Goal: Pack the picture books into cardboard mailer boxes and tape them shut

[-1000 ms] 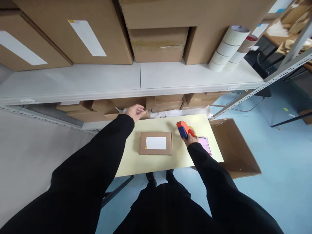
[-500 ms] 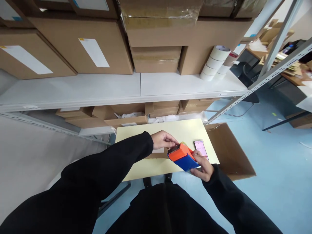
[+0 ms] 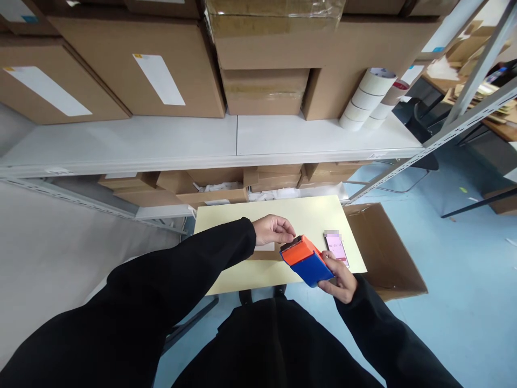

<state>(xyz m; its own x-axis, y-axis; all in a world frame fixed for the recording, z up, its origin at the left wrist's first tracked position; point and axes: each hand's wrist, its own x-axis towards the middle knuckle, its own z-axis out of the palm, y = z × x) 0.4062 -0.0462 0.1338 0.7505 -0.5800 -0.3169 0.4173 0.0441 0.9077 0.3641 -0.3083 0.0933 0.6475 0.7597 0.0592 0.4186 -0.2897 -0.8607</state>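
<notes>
My right hand (image 3: 340, 277) grips an orange and blue tape dispenser (image 3: 310, 267) by its near right end. The dispenser is held tilted above the table, its dark cutting edge toward the upper left. Close against that edge, my left hand (image 3: 275, 229) is closed in a pinch; whatever is between its fingertips is too small to make out. Beneath my left hand and the dispenser lies a flat cardboard box (image 3: 258, 255) with a white label (image 3: 265, 247), mostly covered from view.
A phone (image 3: 336, 247) with a pink screen lies on the pale yellow table (image 3: 226, 280). An open carton (image 3: 388, 253) stands right of it. Behind runs a grey shelf (image 3: 181, 143) bearing boxes (image 3: 125, 70) and stacked tape rolls (image 3: 365, 99). More cartons (image 3: 218, 195) sit below.
My right hand brought the tape dispenser left and turned it over the box. My left hand came from the table's back edge to the dispenser's cutting end. During the last half second both stayed nearly still.
</notes>
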